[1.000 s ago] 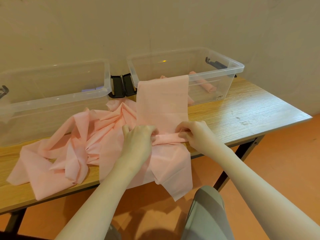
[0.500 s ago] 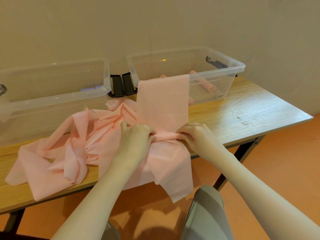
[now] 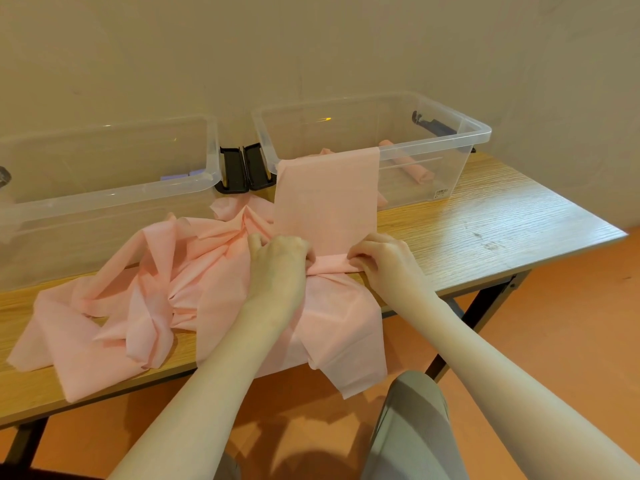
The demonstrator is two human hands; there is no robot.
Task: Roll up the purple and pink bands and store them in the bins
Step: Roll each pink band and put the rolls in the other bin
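A long pink band lies flat from the table up over the front rim of the right clear bin. Its near end is a small roll between my hands. My left hand and my right hand each pinch one end of that roll with curled fingers. More pink band lies crumpled on the table to the left and hangs over the front edge. A rolled pink band rests inside the right bin. Purple pieces show inside the left clear bin.
The wooden table stands against a beige wall, with its right part bare. Black bin latches sit between the two bins. An orange floor lies below, and my grey-clad knee is under the table's front edge.
Both hands have rolled the band's near end a little farther away from me, toward the right bin. The flat stretch between roll and bin has grown slightly shorter.
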